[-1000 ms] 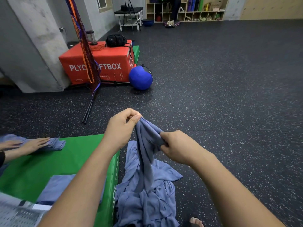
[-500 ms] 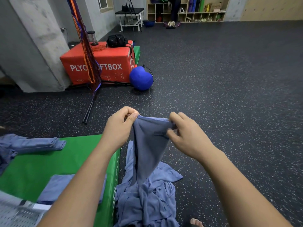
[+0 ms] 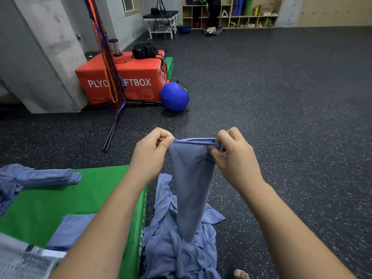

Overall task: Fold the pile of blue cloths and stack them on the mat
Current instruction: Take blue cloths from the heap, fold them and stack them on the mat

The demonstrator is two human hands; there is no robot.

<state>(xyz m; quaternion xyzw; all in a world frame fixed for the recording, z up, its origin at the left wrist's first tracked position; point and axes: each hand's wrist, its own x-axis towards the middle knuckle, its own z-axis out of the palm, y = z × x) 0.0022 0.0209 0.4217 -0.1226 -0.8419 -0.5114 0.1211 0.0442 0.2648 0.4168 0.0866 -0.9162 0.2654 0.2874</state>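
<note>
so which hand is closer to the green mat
Left. The left hand is beside the green mat, at its far corner; the right hand is farther right, past the held cloth.

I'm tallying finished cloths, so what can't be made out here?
Head view: the folded blue cloth stack on the green padded mat runs off the left edge; layers blur together.
Head view: the crumpled blue cloth pile is partly behind the hanging blue cloth and cut by the bottom edge.

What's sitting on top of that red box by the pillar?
A black bag, a small dark-capped cylinder and a tangle of red cord lie on the red box. The hanging orange net covers a strip of its top, so anything behind that is hidden.
</note>
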